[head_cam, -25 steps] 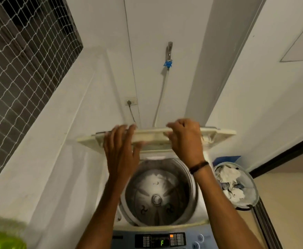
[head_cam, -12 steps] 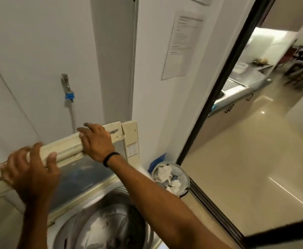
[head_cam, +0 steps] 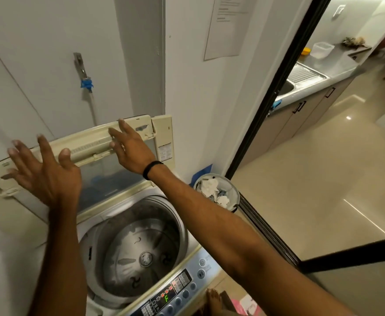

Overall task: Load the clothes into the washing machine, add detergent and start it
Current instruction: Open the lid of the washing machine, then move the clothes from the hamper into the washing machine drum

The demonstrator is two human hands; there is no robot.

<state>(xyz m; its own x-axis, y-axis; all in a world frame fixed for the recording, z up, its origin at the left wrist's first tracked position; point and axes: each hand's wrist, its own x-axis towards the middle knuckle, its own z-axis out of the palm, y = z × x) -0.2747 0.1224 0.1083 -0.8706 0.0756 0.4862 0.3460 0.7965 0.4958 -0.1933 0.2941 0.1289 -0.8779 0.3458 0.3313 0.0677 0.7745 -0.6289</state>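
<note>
**Head view, hands at the raised lid.** My left hand (head_cam: 43,176), left of centre, is spread flat with its fingers straight and apart. The palm faces the folded lid (head_cam: 89,145) and grips nothing. My right hand (head_cam: 130,149), just to the right and wearing a dark wristband (head_cam: 152,169), is likewise flat and empty, with its fingertips at the lid's top edge. I cannot tell whether either palm actually touches the lid.

The lid stands raised against the wall. Its long axis runs from the left edge of the frame up toward the centre. Below both hands, in the lower centre, the drum (head_cam: 109,226) opens upward. Only its bare metal wall and agitator plate show, with no clothes inside. In front of it, at the bottom edge, the control panel (head_cam: 178,290) is lit with a green "F".

**Governing relation.** The opening lies directly beneath the hands, but I can see no clothes or detergent anywhere. A pink item (head_cam: 248,306) at the bottom right edge is too cropped to name. That side, toward the black door frame (head_cam: 278,83), is nearer my right hand. A bin (head_cam: 235,198) of crumpled white scraps stands just beside the machine's right flank. I judge that loading has not yet begun.
</note>
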